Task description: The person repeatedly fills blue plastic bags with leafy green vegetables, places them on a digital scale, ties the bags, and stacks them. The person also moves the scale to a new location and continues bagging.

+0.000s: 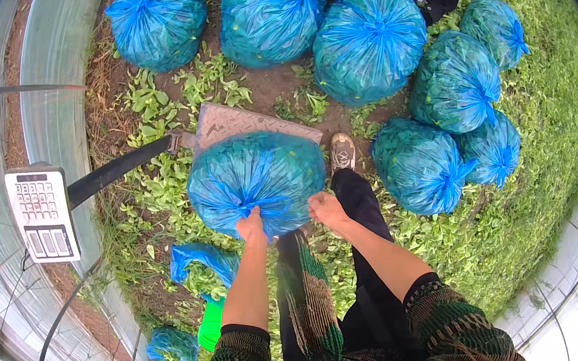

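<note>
A full, tied blue plastic bag of green leaves (262, 171) rests on the near part of a metal platform scale (236, 119). My left hand (252, 225) grips the bag at its gathered knot, on the side towards me. At the bag's right side is my right hand (326, 209), its fingers curled; whether they pinch any of the plastic cannot be told. On a black post to the left, the scale's white display unit (42, 213) with keypad faces up.
Several tied blue bags (368, 41) stand beyond and to the right. Leafy plants (538, 162) cover the right side. An open blue bag (207, 258), a bright green container (211, 326) and another bag (174, 347) lie lower left. Plastic sheeting (60, 23) runs along the left.
</note>
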Demonstrator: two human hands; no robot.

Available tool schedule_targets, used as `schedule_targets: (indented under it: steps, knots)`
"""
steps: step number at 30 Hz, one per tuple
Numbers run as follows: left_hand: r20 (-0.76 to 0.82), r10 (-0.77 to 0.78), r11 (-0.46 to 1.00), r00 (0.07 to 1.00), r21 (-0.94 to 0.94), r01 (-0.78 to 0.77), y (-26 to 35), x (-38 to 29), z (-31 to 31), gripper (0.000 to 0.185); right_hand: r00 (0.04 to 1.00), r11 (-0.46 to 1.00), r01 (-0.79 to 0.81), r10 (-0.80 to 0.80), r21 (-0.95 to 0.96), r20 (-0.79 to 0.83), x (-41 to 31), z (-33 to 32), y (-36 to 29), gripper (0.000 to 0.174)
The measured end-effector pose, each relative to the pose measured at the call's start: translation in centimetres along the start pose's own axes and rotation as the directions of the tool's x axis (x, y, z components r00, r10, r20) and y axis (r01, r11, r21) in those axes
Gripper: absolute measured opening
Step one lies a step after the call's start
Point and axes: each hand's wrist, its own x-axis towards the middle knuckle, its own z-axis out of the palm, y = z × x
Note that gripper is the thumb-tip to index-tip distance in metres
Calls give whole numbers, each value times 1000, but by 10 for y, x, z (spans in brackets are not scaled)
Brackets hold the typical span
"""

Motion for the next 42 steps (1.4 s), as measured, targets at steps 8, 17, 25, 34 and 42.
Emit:
schedule_targets:
  steps: [8, 17, 25, 34, 42]
  knots:
    - [155, -433, 808, 888, -371, 458, 30, 26, 8, 54, 984, 989, 25, 2, 146, -178, -40, -117, 15, 29]
    - [216, -398, 815, 892, -362, 452, 35, 30, -12, 35, 949, 910, 9, 122, 413, -291, -94, -205, 76, 30]
    - [339, 3, 880, 941, -447, 158, 120, -61, -70, 18, 927, 910, 101, 60, 401, -370, -200, -266, 120, 30]
    - [548, 443, 872, 710, -448, -198, 368, -171, -97, 7, 893, 792, 11, 266, 610, -362, -212, -273, 159, 25]
    - [411, 469, 856, 782, -431, -286, 502, -182, -39, 7, 976, 895, 143, -56, 423, -212, -165, -327, 34, 33]
